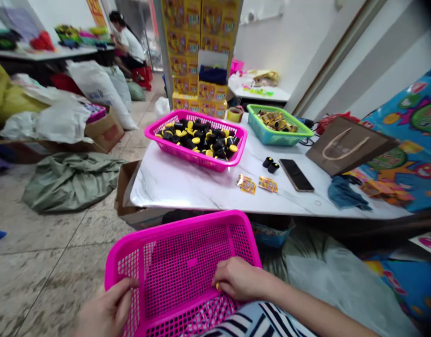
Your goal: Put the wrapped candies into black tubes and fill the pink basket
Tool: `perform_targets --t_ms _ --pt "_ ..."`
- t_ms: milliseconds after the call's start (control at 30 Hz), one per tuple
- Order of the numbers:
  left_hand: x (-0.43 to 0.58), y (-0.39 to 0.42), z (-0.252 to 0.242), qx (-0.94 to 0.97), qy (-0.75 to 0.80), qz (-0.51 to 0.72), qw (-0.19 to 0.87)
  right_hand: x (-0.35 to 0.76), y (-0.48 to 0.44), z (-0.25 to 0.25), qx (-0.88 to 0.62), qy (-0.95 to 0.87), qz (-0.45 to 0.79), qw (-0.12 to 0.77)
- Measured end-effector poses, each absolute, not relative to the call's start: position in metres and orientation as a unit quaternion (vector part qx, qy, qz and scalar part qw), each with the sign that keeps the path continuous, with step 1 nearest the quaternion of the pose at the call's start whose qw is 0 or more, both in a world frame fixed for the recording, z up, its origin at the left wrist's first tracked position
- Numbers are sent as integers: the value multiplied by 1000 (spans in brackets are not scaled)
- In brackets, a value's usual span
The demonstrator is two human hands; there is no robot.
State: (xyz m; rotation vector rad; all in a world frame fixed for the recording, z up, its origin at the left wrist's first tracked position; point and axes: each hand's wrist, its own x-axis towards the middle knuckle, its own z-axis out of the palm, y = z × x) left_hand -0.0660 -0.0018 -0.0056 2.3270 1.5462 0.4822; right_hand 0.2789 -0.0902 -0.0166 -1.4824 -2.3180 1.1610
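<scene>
My left hand grips the left rim of a bright pink plastic basket with mesh walls, its thumb pointing inward; the hand is partly blurred. The basket rests tilted against my lap. Inside it, near the right wall, my right hand is closed, and a small yellow piece shows between its fingers. Most of that piece is hidden. Beyond, on the white table, stands a second pink basket heaped with black and yellow cylinders.
A green basket holds small yellow packets. Two black cylinders, two orange packets, a phone and a brown paper bag lie on the table. Yellow boxes are stacked behind. A person sits at the far left.
</scene>
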Motion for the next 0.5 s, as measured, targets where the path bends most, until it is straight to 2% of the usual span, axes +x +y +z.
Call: perform_targets --t_ms 167,267,400,500 --pt "-36 2 17 827 537 74 149 276 -112 -41 -515 -681 502 142" --pt "-15 29 25 828 547 19 123 276 -113 -35 -558 -598 529 226" --pt "-23 67 10 813 556 34 166 275 -92 2 -572 -547 461 401" --pt "-32 85 -3 813 550 119 150 277 -69 28 -547 -564 397 475"
